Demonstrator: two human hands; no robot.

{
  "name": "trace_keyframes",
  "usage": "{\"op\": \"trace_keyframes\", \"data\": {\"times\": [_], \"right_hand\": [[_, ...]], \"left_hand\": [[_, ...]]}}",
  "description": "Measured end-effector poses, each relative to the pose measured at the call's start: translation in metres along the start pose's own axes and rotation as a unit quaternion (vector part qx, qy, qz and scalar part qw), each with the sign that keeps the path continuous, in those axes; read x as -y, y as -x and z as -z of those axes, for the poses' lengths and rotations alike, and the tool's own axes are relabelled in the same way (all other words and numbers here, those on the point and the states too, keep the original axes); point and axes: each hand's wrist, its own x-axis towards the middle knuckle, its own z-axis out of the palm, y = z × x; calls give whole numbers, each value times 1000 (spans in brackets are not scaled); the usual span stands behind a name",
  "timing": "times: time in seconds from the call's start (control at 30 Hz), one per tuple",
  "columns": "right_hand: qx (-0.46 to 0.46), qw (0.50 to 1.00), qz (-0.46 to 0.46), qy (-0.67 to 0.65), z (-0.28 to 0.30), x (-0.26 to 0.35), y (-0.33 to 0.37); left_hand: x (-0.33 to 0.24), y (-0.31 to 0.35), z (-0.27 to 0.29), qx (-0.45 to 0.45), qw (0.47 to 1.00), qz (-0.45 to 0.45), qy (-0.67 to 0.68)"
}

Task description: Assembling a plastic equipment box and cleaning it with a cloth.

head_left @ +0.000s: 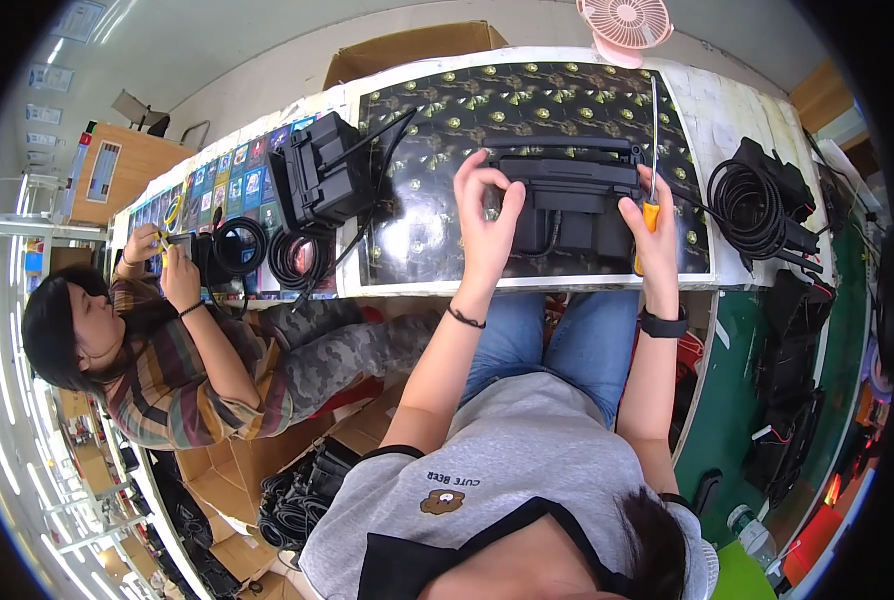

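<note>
In front of me on the table lies a black plastic case (572, 180) with a ridged top and a short cable loop on its near side. My left hand (487, 215) is at the case's left end, fingers curled and thumb close to the index finger, gripping its edge. My right hand (655, 235) is closed around the yellow handle of a screwdriver (652, 215), its long thin shaft pointing away from me. The thumb and fingers of that hand also rest against the case's right end. A dark strip lies along the case's far side.
Left stands another black case (322, 170) with coiled cables (300, 258). A cable coil (745, 210) lies right. Beyond is a pink fan (625, 25). A co-worker (187, 350) handles a small yellow item at left. Black housings (792, 370) and a cardboard box (412, 50) surround the table.
</note>
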Motion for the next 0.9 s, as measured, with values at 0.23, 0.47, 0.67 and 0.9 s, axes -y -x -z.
{"op": "trace_keyframes", "data": {"times": [0.23,0.47,0.67,0.9], "right_hand": [[16,994,-35,-103,-10,-7,-14],[57,985,-26,-161,-7,-16,-20],[73,980,-35,-180,-6,-9,-26],[119,971,-56,-199,-2,-16,-34]], "left_hand": [[10,-19,-2,92,982,90,135],[18,-9,-1,68,982,55,167],[23,-2,-2,38,987,62,142],[19,7,-2,21,998,45,35]]}}
